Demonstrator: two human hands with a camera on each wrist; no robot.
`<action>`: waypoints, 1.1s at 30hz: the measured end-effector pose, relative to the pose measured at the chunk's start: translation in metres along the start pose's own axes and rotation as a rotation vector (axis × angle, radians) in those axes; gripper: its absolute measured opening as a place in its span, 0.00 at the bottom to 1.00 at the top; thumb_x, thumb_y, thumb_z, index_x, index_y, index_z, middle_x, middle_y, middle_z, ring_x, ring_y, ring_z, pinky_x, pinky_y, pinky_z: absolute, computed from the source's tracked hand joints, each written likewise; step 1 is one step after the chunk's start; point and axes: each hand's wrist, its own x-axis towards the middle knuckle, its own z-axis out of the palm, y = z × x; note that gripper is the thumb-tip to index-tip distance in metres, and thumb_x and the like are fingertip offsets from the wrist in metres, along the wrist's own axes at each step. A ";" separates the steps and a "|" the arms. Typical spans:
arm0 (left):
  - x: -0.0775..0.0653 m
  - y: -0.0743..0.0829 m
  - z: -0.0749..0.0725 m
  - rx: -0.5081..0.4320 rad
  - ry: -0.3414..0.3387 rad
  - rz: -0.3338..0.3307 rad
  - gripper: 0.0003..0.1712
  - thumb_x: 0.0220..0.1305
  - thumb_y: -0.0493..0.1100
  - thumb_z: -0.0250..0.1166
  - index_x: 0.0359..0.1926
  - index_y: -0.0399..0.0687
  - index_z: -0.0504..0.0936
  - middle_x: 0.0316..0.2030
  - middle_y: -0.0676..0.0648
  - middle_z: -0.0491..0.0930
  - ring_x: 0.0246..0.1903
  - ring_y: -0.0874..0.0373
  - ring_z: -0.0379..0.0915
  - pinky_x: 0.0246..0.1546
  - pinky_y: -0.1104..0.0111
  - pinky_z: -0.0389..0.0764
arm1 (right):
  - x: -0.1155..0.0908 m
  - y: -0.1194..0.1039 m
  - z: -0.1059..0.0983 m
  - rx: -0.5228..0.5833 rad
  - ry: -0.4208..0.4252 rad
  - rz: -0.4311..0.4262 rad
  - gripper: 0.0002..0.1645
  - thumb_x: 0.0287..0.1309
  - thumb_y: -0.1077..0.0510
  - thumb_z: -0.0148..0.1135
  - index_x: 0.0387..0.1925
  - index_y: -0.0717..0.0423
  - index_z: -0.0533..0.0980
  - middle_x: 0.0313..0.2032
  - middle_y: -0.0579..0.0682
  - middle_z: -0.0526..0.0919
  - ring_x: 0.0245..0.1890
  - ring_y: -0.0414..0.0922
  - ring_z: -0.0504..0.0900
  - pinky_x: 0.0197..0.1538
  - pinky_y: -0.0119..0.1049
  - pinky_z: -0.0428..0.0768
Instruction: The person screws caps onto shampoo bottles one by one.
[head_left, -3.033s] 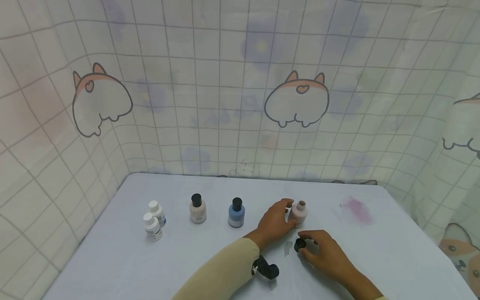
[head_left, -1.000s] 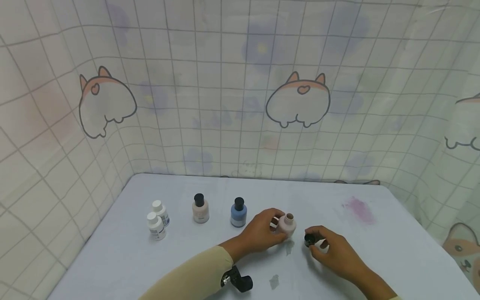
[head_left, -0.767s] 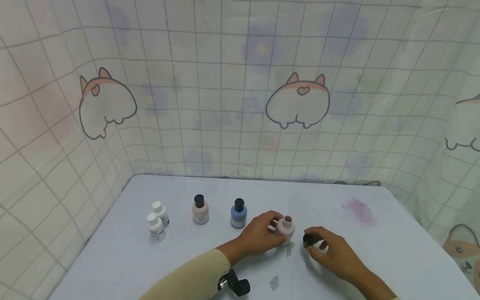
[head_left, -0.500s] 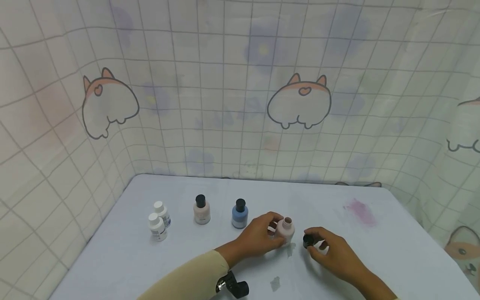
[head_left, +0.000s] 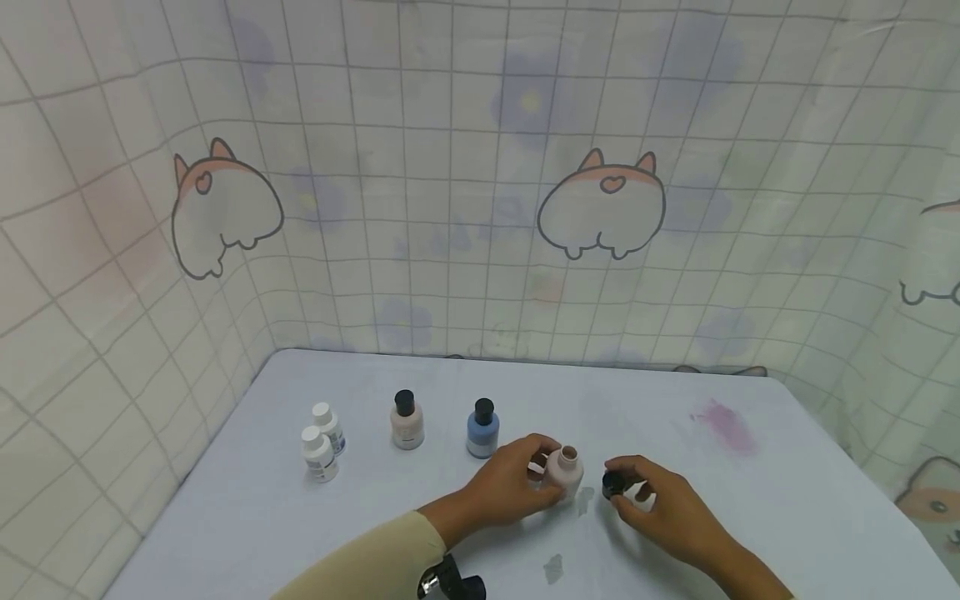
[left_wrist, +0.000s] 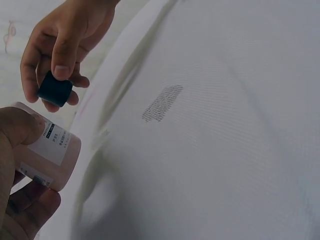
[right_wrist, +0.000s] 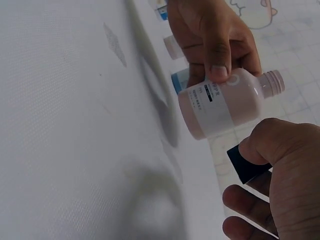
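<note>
My left hand (head_left: 506, 483) grips a pale pink bottle (head_left: 564, 473) around its body, thumb on the white label. The neck is uncovered, and its screw threads (right_wrist: 272, 83) show in the right wrist view. A short way to the right, my right hand (head_left: 667, 504) pinches a black screw cap (head_left: 612, 484) between thumb and fingers. Cap and bottle are apart, with a small gap between them. In the left wrist view the cap (left_wrist: 55, 90) sits close by the bottle (left_wrist: 55, 150), whose neck is out of sight there.
A blue bottle (head_left: 483, 432) and a beige bottle (head_left: 407, 423), both black-capped, stand farther back to the left. Two small white bottles (head_left: 320, 454) stand together at the far left. The white tabletop (head_left: 247, 517) bears grey patches and a pink stain (head_left: 726, 427).
Over the last seconds my left hand has drawn the pink bottle leftward and toward me. My right hand still pinches the cap, slightly farther right than at first.
</note>
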 end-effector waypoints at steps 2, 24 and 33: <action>-0.003 0.002 -0.002 0.003 -0.001 -0.002 0.29 0.55 0.47 0.71 0.56 0.55 0.69 0.49 0.61 0.72 0.47 0.69 0.70 0.45 0.76 0.76 | 0.001 -0.001 0.001 0.010 0.001 -0.008 0.26 0.52 0.58 0.69 0.50 0.34 0.72 0.38 0.32 0.79 0.39 0.34 0.77 0.37 0.33 0.79; -0.031 0.001 -0.013 -0.055 -0.046 -0.064 0.29 0.53 0.51 0.71 0.54 0.57 0.69 0.47 0.62 0.73 0.46 0.69 0.71 0.46 0.73 0.77 | -0.001 -0.011 0.009 0.012 -0.041 0.060 0.20 0.51 0.50 0.70 0.47 0.39 0.74 0.37 0.30 0.79 0.38 0.33 0.77 0.38 0.32 0.79; -0.042 0.003 -0.017 -0.047 -0.061 -0.087 0.28 0.53 0.51 0.71 0.53 0.60 0.69 0.47 0.63 0.74 0.47 0.70 0.71 0.46 0.74 0.76 | -0.001 -0.016 0.011 0.026 -0.049 0.058 0.21 0.51 0.49 0.70 0.47 0.36 0.74 0.37 0.30 0.79 0.37 0.35 0.77 0.37 0.33 0.79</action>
